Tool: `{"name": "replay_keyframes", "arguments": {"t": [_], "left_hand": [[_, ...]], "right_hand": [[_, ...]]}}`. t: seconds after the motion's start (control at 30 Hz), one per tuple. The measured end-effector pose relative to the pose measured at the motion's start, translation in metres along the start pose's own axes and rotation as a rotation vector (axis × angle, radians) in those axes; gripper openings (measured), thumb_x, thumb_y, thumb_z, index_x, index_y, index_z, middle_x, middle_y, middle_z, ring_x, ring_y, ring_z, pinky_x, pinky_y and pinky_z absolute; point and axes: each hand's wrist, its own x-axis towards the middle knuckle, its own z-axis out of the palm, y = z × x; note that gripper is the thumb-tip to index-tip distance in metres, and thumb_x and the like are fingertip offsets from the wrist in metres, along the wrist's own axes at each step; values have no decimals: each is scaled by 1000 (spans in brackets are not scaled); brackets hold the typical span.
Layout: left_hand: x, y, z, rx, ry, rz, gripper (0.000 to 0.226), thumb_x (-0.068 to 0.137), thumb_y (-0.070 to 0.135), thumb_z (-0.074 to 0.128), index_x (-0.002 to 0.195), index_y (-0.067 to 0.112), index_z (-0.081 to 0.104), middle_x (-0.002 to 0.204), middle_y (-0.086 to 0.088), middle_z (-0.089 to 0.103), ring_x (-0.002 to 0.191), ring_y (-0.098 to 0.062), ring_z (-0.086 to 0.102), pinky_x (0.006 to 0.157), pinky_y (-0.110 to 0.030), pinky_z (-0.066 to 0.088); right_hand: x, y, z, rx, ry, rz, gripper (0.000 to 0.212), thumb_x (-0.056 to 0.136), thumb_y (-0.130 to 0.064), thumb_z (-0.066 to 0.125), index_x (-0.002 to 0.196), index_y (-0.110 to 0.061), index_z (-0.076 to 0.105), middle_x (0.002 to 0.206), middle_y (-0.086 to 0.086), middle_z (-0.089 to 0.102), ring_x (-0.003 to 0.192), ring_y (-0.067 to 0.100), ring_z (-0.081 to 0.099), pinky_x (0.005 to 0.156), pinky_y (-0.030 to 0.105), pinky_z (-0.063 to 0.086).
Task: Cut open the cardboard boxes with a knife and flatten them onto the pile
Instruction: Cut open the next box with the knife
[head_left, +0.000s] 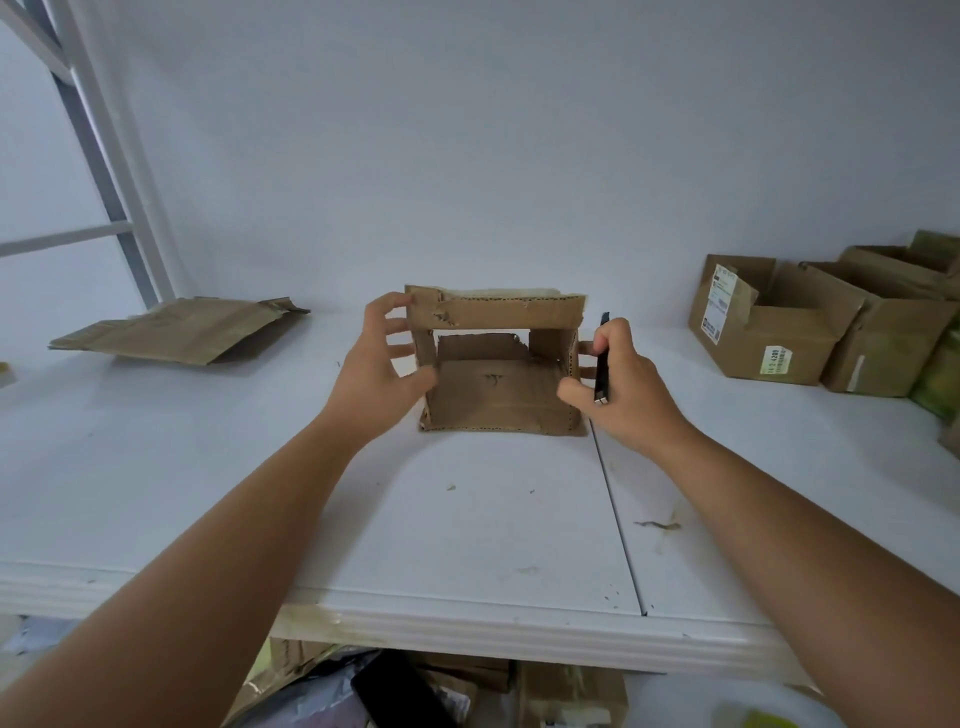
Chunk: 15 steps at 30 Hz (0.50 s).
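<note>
two bare forearms, no sleeves; left hand (375, 364), right hand (626, 384) ungloved.

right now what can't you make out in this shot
- Head view: the knife blade; the right hand wraps the handle, so blade out or in is unclear.
- Far side of the small box, hidden by its own walls; left hand fingertips go behind its left wall.
- Label print on the open boxes at right: too small; that row is cut by the frame edge.
- Items under the table: hidden by its edge.
</note>
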Motion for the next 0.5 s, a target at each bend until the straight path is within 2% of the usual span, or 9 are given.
{"name": "replay_keyframes", "arguments": {"t": [0.1,0.17,0.23,0.3,0.4,0.5], "left_hand": [[0,0,-4,-45,-5,3,59,88,7,60,119,48,31,123,12,55,87,4,64,66,-12,48],[0,1,-8,-47,0,5,61,88,9,55,123,52,28,123,8,56,86,-3,65,69,-20,51],[1,2,-12,-43,-5,0,78,88,0,50,128,62,26,123,8,54,98,-14,65,78,-31,54],[1,2,-15,-32,-14,-14,83,85,-7,45,127,64,34,125,15,52,109,-23,62,86,-39,55],[3,0,-14,-55,-20,-140,58,85,-4,44,116,43,60,119,9,55,95,-28,64,88,-49,57],[1,5,-14,-137,-58,-249,38,86,16,43,106,35,68,108,4,63,89,-21,60,79,-37,58]], "right_hand": [[-1,-1,-2,31,-20,12,35,89,-16,62,102,-11,29,73,1,41,61,18,39,56,32,33],[-1,-3,-2,40,-17,28,31,91,-14,58,103,-9,30,71,3,42,61,20,40,57,34,33],[0,-3,-1,33,-13,41,28,92,-13,55,103,-10,30,65,0,41,56,18,38,55,32,31],[0,-3,1,9,-19,40,25,93,-13,52,102,-10,29,63,-1,42,53,17,38,53,32,31],[1,-4,4,-7,-25,16,28,99,-28,52,101,-12,29,61,-5,42,52,18,41,53,33,32],[1,-6,5,-6,-29,-30,34,98,-50,42,104,-18,32,64,1,51,54,20,49,55,35,39]]}}
